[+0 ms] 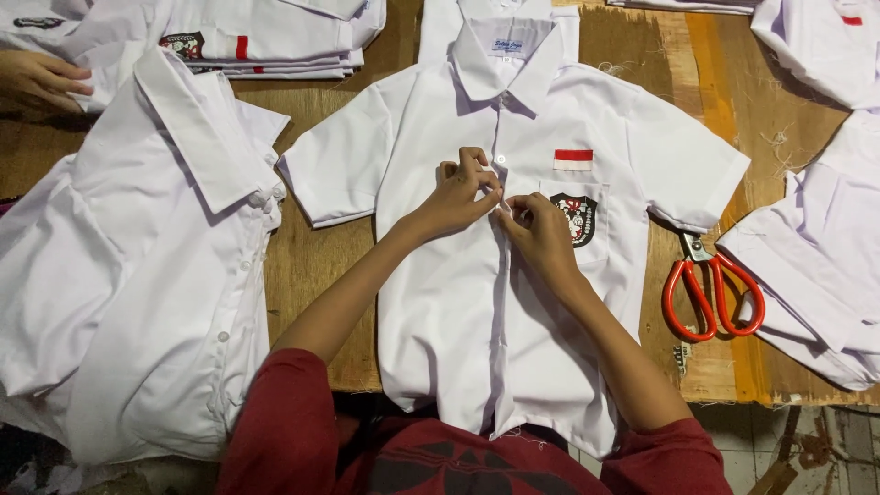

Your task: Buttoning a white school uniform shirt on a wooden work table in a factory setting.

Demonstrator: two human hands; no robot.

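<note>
A white short-sleeved shirt (458, 302) lies flat, front up, on a wooden table (316, 266), collar away from me. It has a red and white patch and a dark badge on its chest pocket. My left hand (458, 192) and my right hand (536, 229) meet at the middle of the button strip, just below the second button. Both hands pinch the shirt's front edges there, fingertips almost touching. My sleeves are dark red.
Red-handled scissors (710, 293) lie on the table right of the shirt. A pile of white shirts (128, 275) lies at the left, more folded ones (275, 37) at the back and others (816, 257) at the right. Another person's hand (37, 78) rests at the far left.
</note>
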